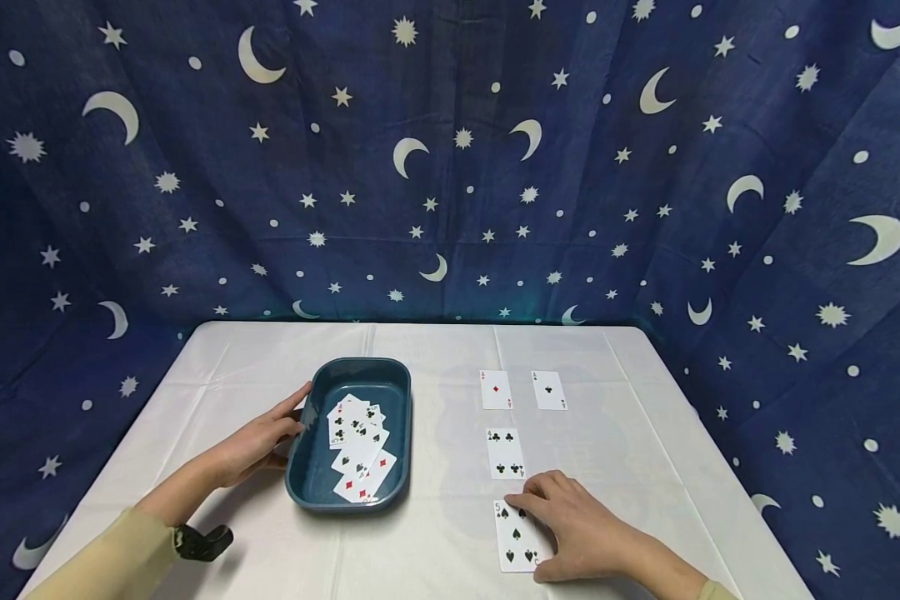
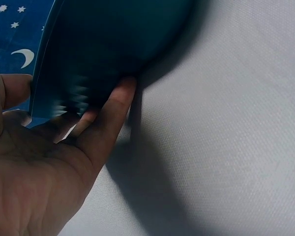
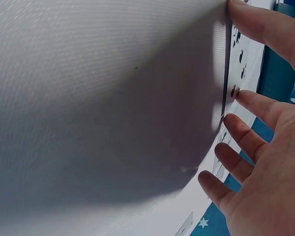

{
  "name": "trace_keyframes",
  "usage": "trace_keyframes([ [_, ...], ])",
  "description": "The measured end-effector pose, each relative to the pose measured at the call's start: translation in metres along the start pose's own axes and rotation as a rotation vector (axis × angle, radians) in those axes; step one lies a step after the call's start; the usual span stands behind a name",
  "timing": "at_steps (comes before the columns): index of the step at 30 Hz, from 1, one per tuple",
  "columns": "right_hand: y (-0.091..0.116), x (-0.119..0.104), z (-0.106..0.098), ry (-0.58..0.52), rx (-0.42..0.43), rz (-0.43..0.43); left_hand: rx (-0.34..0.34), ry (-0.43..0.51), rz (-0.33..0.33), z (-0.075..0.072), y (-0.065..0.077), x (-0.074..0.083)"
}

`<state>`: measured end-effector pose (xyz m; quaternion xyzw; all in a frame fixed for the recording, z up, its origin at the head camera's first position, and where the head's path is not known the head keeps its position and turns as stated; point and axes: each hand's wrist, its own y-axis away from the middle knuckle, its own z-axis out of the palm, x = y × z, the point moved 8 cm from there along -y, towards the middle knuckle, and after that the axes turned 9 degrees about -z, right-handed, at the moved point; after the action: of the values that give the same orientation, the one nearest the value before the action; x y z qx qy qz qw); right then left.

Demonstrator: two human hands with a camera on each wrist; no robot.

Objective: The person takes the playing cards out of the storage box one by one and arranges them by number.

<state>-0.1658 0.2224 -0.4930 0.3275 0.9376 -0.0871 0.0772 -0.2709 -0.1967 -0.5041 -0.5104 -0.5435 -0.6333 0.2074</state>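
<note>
On the left of the table, my left hand (image 1: 255, 446) holds a dark teal plastic tray (image 1: 310, 483) by its left side. In the left wrist view the thumb lies against the tray wall while the other fingers reach along its underside. A loose heap of playing cards (image 1: 357, 450) lies face up inside. At the front right, my right hand (image 1: 581, 529) grips a five of spades playing card (image 1: 513, 537), index fingertip at its far edge and thumb at its near edge. The remaining fingers are spread past the card in the right wrist view.
Beyond the right hand lies a four of clubs (image 1: 505, 457). Farther back are an ace of diamonds (image 1: 495, 387) and an ace of clubs (image 1: 549, 388), side by side. A white cloth (image 1: 435, 533) covers the table; a blue star-and-moon curtain (image 1: 450, 208) hangs behind it.
</note>
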Motion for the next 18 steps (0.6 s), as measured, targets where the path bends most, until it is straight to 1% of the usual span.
trace_keyframes([
  [6,0.0001,-0.0014,-0.0008,0.015,0.014,-0.012,0.001,0.003,0.001,-0.0001,0.0006,0.0002],
  [12,-0.0002,-0.0025,-0.0020,0.009,0.002,-0.010,0.002,0.003,-0.001,-0.0002,0.0008,0.0004],
  [15,-0.0009,-0.0015,-0.0036,-0.005,-0.014,0.008,0.002,0.006,-0.005,-0.0003,0.0001,-0.0004],
  [18,-0.0034,0.0017,-0.0069,-0.026,-0.039,0.048,0.002,0.007,-0.007,-0.0004,-0.0009,-0.0012],
])
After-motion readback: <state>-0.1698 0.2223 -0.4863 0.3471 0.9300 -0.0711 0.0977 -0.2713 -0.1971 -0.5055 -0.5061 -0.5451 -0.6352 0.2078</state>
